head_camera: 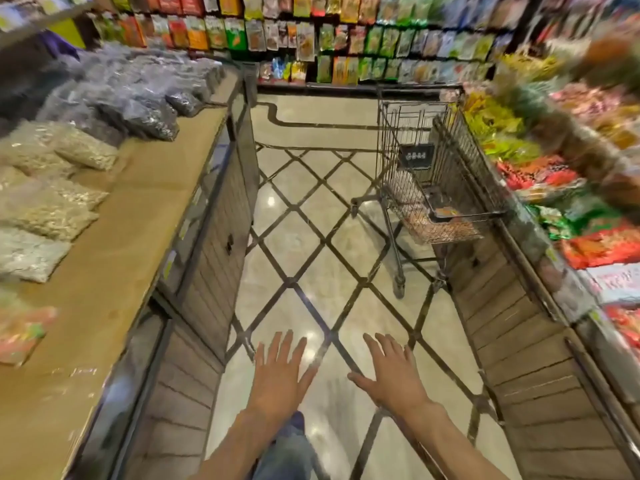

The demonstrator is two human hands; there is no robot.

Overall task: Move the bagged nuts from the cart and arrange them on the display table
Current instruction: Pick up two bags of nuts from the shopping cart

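Your left hand (280,375) and your right hand (391,372) are both stretched out in front of you, palms down, above the tiled floor (304,244) of the aisle. Each grip is wide: the fingers are straight and spread, and they hold nothing. The two hands are near each other but do not touch.

The cart (433,174) stands ahead of your right hand and a little to its right, well apart from it, just beside the right-hand display of colourful packets (554,174). In its basket lie some bags of nuts (440,226), reddish-brown through the wire; how many there are, you cannot tell.

The display surface (138,216) runs along the left of your left hand and away ahead of it. On it lie pale bagged nuts (45,188) in a loose pile, well to the left of your left hand, and farther ahead dark bagged goods (145,109). Its near part, closest to your left hand, is bare brown board. A wall of hanging packets (311,36) closes the aisle far ahead of both hands.
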